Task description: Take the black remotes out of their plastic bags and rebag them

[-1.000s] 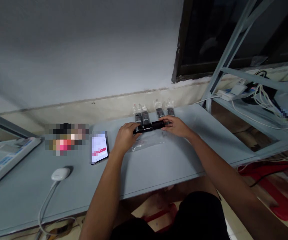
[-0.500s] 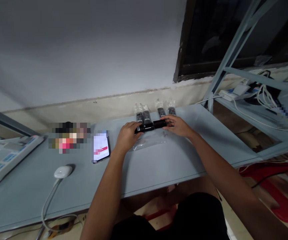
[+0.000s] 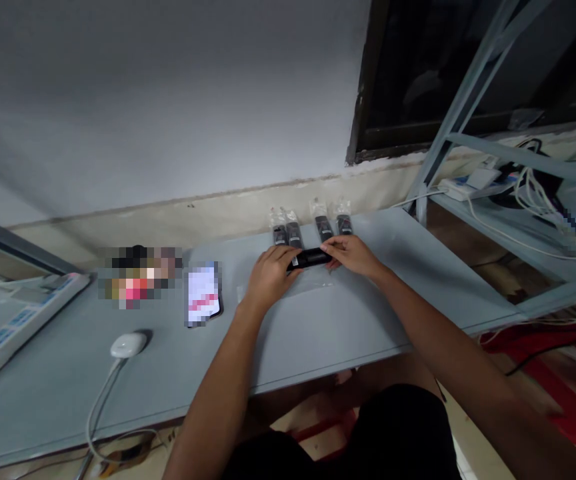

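Between my two hands is a dark, elongated black device (image 3: 313,257), lying sideways just above the table; its exact kind I cannot make out. Its left end is in the fingers of my left hand (image 3: 273,270), where a small pale label shows. My right hand (image 3: 352,255) pinches the other end between thumb and fingers. Below them a clear plastic bag (image 3: 313,280) lies flat on the table. Behind the hands, several black items in clear bags (image 3: 324,228) lie in a row near the wall.
A phone with a lit screen (image 3: 203,293) lies left of my left hand. Farther left are a white round charger (image 3: 128,345) with its cable, a blurred-out patch and a long power strip (image 3: 23,327). A metal shelf frame (image 3: 455,123) with cables stands at the right.
My left hand has moved right, toward my right hand. The two dark pieces that showed a seam between them now look like one shorter body.
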`<move>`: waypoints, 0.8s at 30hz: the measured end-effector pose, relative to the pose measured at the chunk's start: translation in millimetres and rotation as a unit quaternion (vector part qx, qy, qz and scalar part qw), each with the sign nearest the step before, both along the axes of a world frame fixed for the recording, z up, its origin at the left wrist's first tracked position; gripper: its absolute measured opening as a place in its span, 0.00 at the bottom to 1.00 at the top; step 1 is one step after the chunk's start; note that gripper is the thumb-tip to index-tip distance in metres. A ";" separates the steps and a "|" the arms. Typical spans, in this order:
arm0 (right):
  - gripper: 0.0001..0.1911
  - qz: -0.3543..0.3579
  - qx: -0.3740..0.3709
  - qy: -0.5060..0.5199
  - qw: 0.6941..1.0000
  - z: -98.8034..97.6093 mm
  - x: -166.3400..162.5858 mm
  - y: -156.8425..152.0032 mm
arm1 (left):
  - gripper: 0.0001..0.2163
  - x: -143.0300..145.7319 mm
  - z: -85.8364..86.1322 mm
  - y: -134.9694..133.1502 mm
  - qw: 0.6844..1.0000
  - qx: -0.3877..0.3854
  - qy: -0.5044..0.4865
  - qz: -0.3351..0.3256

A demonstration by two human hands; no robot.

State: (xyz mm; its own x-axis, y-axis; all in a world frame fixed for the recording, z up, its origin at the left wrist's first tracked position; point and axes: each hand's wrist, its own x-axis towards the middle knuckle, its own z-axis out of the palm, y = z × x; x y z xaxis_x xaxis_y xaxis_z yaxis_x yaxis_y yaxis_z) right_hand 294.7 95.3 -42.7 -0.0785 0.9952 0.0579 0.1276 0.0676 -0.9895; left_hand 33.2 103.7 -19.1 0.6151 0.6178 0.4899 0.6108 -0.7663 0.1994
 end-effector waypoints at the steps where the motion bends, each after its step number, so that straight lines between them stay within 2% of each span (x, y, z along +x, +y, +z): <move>1: 0.27 0.005 0.006 -0.008 1.000 -0.4 -1.5 -0.5 | 0.20 2.5 -0.2 -1.5 1.000 0.006 -0.004 -0.011; 8: 0.23 0.043 0.021 -0.047 0.998 6.1 0.0 -5.5 | 0.19 11.2 1.3 -6.4 0.992 0.028 -0.061 -0.109; 14: 0.22 0.072 0.010 -0.037 0.997 7.7 4.4 -7.6 | 0.18 14.4 -3.4 -4.8 0.988 0.051 -0.073 -0.129; 16: 0.19 0.099 0.025 -0.020 0.995 8.7 2.8 -8.2 | 0.18 17.2 -4.1 -4.2 0.988 0.042 -0.074 -0.127; 20: 0.23 0.149 0.050 0.023 0.987 12.3 0.6 -7.8 | 0.18 24.5 1.3 -8.8 0.990 0.075 -0.072 -0.095; 22: 0.24 0.113 0.040 0.046 0.992 14.4 4.6 -6.5 | 0.18 25.1 6.4 -13.8 0.991 0.084 -0.090 -0.060; 24: 0.29 0.054 0.034 0.071 0.995 16.2 12.5 -4.6 | 0.18 22.8 10.6 -18.9 0.993 0.060 -0.099 -0.035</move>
State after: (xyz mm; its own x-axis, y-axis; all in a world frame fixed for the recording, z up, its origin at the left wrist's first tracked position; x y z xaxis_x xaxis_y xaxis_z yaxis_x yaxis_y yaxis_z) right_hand 307.2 90.7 -26.5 -0.1711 0.9748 0.1434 -0.0241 0.1413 -0.9897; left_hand 56.0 84.8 -8.6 0.5384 0.5072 0.6730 0.5134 -0.8307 0.2153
